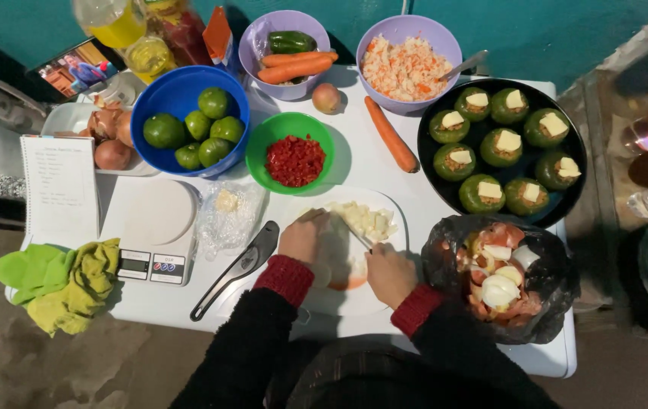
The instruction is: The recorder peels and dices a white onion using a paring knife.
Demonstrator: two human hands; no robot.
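My left hand (303,236) presses down on a pale block of white cheese (337,246) lying on a white cutting board (354,299). My right hand (389,274) grips a knife (356,236) whose blade crosses the cheese beside my left fingers. A pile of small white cheese cubes (368,220) lies at the far side of the board. Both wrists wear red cuffs under black sleeves.
A black tray (576,155) of stuffed green peppers topped with cheese stands right. A black bag (547,291) of scraps sits near right. A green bowl (272,136) of chopped red pepper, blue bowl (169,91) of limes, kitchen scale (159,227), black tool (237,269), loose carrot (391,135) surround.
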